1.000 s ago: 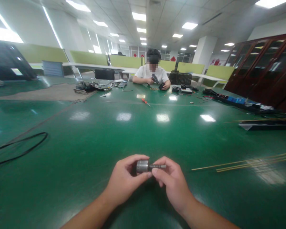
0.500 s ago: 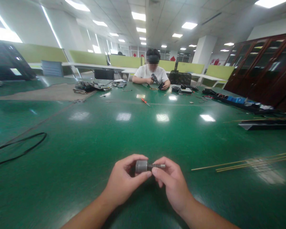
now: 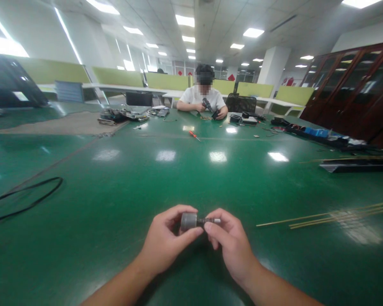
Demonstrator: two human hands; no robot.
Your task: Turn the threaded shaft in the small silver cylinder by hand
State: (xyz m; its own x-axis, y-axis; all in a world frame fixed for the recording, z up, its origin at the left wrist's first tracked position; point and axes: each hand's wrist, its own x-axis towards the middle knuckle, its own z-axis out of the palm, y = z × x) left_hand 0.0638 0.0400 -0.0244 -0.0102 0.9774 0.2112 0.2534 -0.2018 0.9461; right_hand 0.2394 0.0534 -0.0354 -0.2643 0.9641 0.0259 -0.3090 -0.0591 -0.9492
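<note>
The left grip, a bare left hand (image 3: 161, 240), is clamped on a grey metal cylinder with a slim ridged shaft (image 3: 189, 221), thumb in front and forefinger curled over the top. The right grip, a bare right hand (image 3: 232, 240), is pinched on the shaft, whose bright tip shows beyond the thumb. The part lies roughly level between the two hands, held above a glossy green counter (image 3: 178, 182).

Right of the hands, thin yellowish rods (image 3: 325, 218) lie on the counter; farther back is a dark, angular metal channel (image 3: 354, 165). Well to the left, a black cable (image 3: 32, 205) bends into a loop. Beyond the hands lies a screwdriver with an orange-red handle (image 3: 193, 134).

At the far side, a person in a white short-sleeved shirt (image 3: 218, 97) holds a dark drill-like tool (image 3: 207, 104). Jumbled electronic parts (image 3: 115, 115) sit left of that person, and a tall brown glass-fronted cabinet (image 3: 351, 91) stands at the right.
</note>
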